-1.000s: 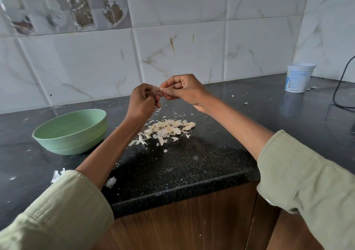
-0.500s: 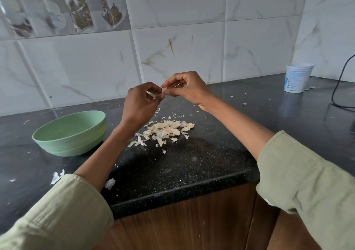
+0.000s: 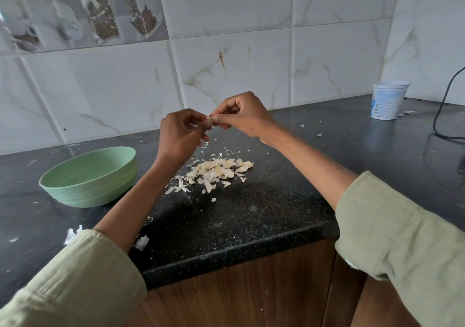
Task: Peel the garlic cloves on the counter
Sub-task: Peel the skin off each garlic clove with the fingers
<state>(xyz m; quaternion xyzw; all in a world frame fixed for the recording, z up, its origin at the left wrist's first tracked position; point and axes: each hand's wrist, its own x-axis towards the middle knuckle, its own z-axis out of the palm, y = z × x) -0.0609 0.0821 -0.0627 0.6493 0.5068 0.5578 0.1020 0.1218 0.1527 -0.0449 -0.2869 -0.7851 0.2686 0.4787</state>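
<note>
Green bowl (image 3: 90, 178), contents unseen.

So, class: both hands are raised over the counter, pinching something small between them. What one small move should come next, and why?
Probably pull the right hand away from the left hand to strip off the skin. Both pinch a small garlic clove, mostly hidden, above the pile of cloves and skins on the counter, so loosened skin should drop there.
</note>
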